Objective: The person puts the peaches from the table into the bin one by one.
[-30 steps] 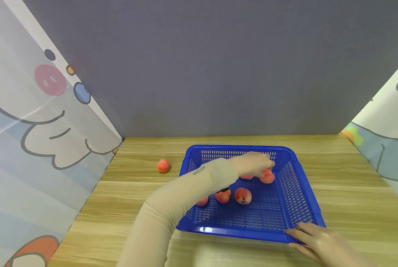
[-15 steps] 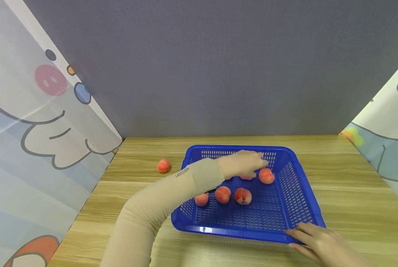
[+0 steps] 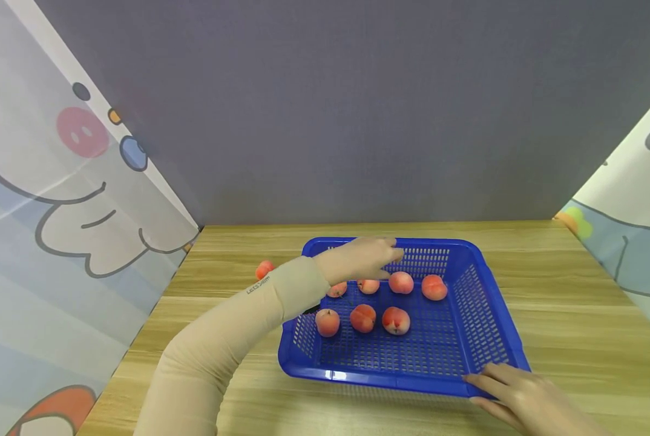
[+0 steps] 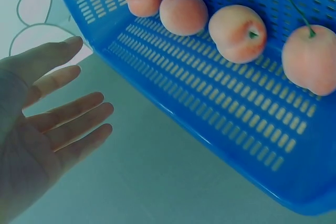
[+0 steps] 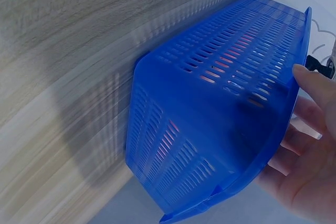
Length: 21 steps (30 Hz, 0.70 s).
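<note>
A blue plastic basket (image 3: 390,381) with slotted walls stands on the table, holding several peaches in two rows. My left hand (image 3: 357,258) hovers over its back part in the head view, fingers spread and holding nothing. In the left wrist view that same hand (image 4: 58,114) stays apart from the rim and the peaches (image 4: 184,14). At the front right corner, my right hand (image 3: 512,390) holds the basket's rim. The right wrist view has its thumb on the outer side of the rim, the fingers (image 5: 296,140) on the other side.
A lone peach (image 3: 264,269) lies on the wooden table (image 3: 575,315) left of the basket, partly behind my left sleeve (image 3: 221,330). A grey panel (image 3: 357,121) rises at the table's back edge. Cartoon-printed curtains (image 3: 74,181) hang on both sides.
My left hand has drawn leftward and slightly up from the back right peach, uncovering more peaches in the basket. The right hand has stayed at its corner.
</note>
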Tool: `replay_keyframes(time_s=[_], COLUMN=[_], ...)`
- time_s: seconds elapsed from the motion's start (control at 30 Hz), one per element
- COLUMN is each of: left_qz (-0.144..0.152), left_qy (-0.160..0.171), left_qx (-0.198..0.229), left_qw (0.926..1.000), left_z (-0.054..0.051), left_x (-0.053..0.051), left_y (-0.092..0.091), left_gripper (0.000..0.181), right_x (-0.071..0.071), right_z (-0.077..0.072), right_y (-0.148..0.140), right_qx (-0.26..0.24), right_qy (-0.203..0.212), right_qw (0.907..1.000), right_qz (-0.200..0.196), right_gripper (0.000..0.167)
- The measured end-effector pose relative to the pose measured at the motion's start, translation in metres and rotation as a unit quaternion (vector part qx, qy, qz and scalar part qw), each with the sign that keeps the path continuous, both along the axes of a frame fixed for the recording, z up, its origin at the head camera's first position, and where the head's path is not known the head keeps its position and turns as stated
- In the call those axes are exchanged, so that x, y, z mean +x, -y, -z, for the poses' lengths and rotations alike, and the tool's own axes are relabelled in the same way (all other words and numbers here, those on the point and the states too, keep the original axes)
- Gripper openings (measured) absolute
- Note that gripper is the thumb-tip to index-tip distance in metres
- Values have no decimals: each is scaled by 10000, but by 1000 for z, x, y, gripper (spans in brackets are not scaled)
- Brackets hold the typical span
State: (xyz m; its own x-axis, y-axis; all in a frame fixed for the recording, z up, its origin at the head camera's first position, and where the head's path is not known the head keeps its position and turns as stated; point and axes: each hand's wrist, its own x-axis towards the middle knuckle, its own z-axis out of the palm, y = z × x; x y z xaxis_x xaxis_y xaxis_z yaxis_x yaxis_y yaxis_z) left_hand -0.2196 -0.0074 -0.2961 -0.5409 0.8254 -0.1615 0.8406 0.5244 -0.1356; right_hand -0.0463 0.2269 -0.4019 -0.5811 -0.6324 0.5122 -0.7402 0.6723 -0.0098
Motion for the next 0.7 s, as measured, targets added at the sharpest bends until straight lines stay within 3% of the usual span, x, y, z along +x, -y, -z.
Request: replay_keyframes(time_s=[0.27, 0.37, 0.53, 0.7], left_qz=[-320, -368, -662, -1027], left_qy=[309, 297, 380, 230], left_qx=[660, 914, 1251, 1486], left_qw=[9968, 9947, 9892, 9833], left_z=[-5, -8, -13, -16], left_x=[-2, -3, -4, -5], left_y=[35, 48, 67, 89], left_gripper=[35, 31, 30, 31], right_x=[0, 0, 1, 1], right_z=[0, 0, 1, 2], right_y=[0, 0, -1, -2], right_qx=[-13, 41, 79, 62], right_qy=[-2, 78, 100, 63], right_qw=[10000, 9999, 9999, 10000], right_qz=[42, 100, 103, 38], right_gripper=[24, 25, 26, 27])
